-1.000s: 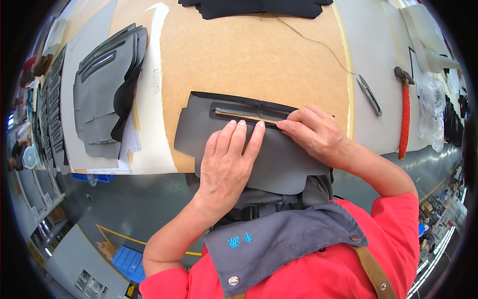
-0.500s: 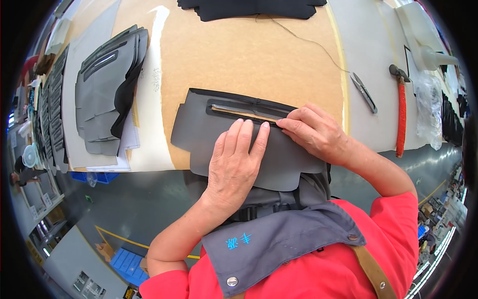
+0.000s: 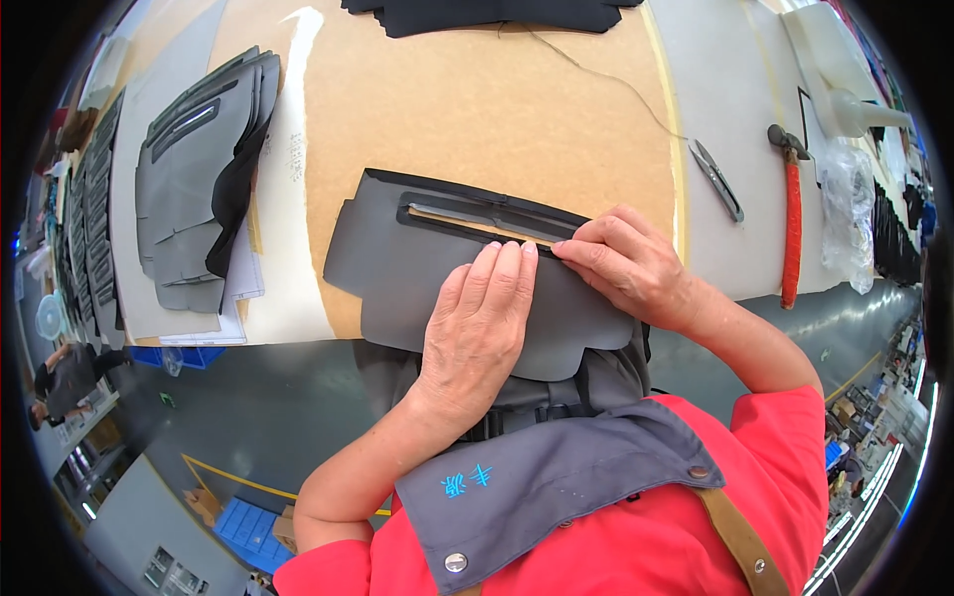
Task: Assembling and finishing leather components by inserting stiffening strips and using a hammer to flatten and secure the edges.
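Note:
A dark grey cut panel (image 3: 437,298) with notched edges lies at the table's near edge and overhangs it toward my lap. Near its far side is a long slot (image 3: 477,221) with a black border, the brown table surface showing through. My left hand (image 3: 482,313) lies flat on the panel, fingers stretched and side by side, fingertips on the slot's near edge. My right hand (image 3: 631,263) pinches the black edging at the slot's right end, thumb and forefinger together. Its fingers hide that corner.
A stack of similar grey panels (image 3: 194,199) lies at the left. To the right are thread snips (image 3: 717,181), a red-handled hammer (image 3: 792,228) and crumpled clear plastic (image 3: 848,214). Black pieces (image 3: 487,15) lie at the far edge, with a loose thread (image 3: 606,74) trailing from them.
The fingers of my left hand have drawn closer together along the slot's near edge. My right hand keeps its pinch at the slot's right end. The whole view has shifted slightly.

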The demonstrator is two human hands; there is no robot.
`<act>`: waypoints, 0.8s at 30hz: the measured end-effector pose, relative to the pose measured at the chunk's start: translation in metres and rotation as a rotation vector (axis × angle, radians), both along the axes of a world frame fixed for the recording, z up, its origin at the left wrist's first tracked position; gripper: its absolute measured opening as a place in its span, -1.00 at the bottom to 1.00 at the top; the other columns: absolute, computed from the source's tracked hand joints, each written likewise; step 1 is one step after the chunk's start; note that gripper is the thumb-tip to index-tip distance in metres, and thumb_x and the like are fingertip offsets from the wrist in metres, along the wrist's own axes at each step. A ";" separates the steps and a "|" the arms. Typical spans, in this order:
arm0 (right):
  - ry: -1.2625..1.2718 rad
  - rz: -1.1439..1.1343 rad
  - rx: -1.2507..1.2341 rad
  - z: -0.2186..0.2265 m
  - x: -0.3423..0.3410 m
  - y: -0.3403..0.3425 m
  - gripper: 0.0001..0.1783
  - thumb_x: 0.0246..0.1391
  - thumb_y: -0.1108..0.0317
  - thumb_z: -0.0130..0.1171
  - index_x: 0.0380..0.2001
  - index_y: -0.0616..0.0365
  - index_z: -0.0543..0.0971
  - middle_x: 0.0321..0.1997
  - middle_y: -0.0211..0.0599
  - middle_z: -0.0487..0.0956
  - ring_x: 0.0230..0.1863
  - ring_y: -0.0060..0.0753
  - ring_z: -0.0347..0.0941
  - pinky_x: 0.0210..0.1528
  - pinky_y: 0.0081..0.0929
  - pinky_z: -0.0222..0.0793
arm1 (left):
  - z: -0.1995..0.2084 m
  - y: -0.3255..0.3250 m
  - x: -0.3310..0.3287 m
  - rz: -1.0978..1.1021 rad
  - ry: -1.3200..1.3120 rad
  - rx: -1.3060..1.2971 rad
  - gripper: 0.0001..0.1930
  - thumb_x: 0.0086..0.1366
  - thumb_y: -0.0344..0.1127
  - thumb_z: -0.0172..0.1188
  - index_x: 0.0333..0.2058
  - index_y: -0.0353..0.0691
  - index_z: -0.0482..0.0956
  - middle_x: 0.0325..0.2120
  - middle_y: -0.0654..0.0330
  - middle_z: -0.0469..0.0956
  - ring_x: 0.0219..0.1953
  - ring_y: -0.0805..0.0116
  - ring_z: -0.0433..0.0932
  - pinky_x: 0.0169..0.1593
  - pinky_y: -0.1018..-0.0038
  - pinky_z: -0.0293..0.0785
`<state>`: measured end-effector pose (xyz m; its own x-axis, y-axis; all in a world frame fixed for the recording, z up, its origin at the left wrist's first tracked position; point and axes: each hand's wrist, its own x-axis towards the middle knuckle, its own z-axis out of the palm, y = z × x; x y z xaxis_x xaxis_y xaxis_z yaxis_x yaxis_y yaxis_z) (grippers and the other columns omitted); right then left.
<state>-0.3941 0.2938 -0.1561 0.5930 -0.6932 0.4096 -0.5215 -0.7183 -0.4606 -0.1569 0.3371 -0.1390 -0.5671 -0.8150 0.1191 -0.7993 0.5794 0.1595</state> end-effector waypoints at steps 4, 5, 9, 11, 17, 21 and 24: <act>0.064 0.065 -0.051 0.007 -0.003 -0.003 -0.61 -0.09 0.60 0.45 -0.11 0.20 0.70 -0.25 -0.29 0.60 -0.29 -0.26 0.52 -0.30 -0.37 0.52 | 0.000 0.000 0.000 0.014 0.025 0.017 -0.43 0.28 -0.42 0.20 0.29 -0.12 0.51 0.14 0.16 0.46 0.25 0.23 0.48 0.29 0.28 0.41; 0.100 0.090 -0.088 0.009 -0.002 -0.003 -0.64 -0.07 0.57 0.45 -0.12 0.20 0.70 -0.25 -0.30 0.59 -0.29 -0.28 0.52 -0.30 -0.38 0.52 | 0.001 0.000 0.000 0.005 0.030 0.005 -0.44 0.28 -0.42 0.20 0.29 -0.15 0.52 0.14 0.16 0.46 0.25 0.23 0.48 0.29 0.28 0.41; 0.011 0.035 -0.068 0.002 -0.004 0.006 -0.65 -0.06 0.54 0.46 -0.13 0.21 0.69 -0.26 -0.31 0.59 -0.28 -0.30 0.52 -0.29 -0.39 0.51 | 0.001 0.001 -0.003 -0.014 0.011 -0.009 -0.45 0.27 -0.42 0.21 0.27 -0.24 0.52 0.13 0.15 0.47 0.25 0.23 0.48 0.29 0.28 0.42; 0.007 -0.008 -0.029 0.003 -0.006 0.009 -0.65 -0.07 0.54 0.48 -0.14 0.20 0.69 -0.27 -0.31 0.59 -0.28 -0.29 0.51 -0.29 -0.39 0.50 | 0.004 0.000 -0.006 -0.014 0.020 0.006 -0.46 0.27 -0.43 0.21 0.27 -0.23 0.53 0.13 0.15 0.47 0.25 0.22 0.48 0.29 0.28 0.42; -0.016 -0.069 0.019 0.002 -0.005 0.012 -0.64 -0.08 0.53 0.52 -0.15 0.15 0.70 -0.28 -0.34 0.58 -0.32 -0.28 0.49 -0.31 -0.39 0.48 | 0.002 0.000 -0.005 -0.020 0.076 0.050 -0.45 0.27 -0.46 0.21 0.27 -0.23 0.53 0.12 0.14 0.46 0.23 0.21 0.49 0.29 0.26 0.43; -0.035 -0.055 0.014 -0.001 -0.008 0.013 -0.67 -0.05 0.52 0.52 -0.16 0.12 0.71 -0.29 -0.36 0.58 -0.32 -0.28 0.48 -0.32 -0.38 0.45 | 0.004 0.001 -0.009 0.004 0.102 0.078 -0.42 0.26 -0.48 0.22 0.29 -0.17 0.53 0.11 0.14 0.45 0.22 0.19 0.49 0.29 0.26 0.43; -0.099 -0.168 0.112 0.006 -0.012 0.012 -0.69 -0.04 0.51 0.51 -0.17 0.10 0.71 -0.29 -0.36 0.58 -0.33 -0.28 0.47 -0.33 -0.36 0.41 | 0.002 0.002 -0.009 0.017 0.087 0.071 -0.41 0.26 -0.49 0.22 0.30 -0.12 0.52 0.11 0.13 0.45 0.22 0.17 0.49 0.29 0.24 0.42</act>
